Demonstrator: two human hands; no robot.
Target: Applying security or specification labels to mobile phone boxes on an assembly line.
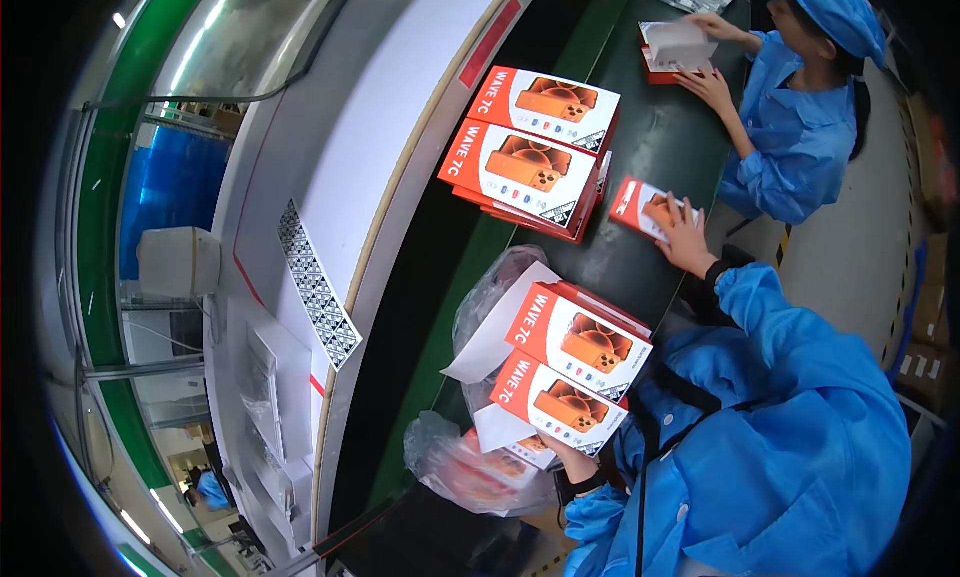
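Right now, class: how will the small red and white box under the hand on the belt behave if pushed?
Likely slides rather than rolls: the box is flat-sided on the smooth dark belt. Probably stiff, as its edges look straight under the right hand. Tipping seems unlikely, since it lies on its broad face.

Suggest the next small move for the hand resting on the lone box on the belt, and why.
Probably draw that box back toward the body: the right hand lies flat on it with the arm stretched out, while the left hand holds a stack of boxes close in.
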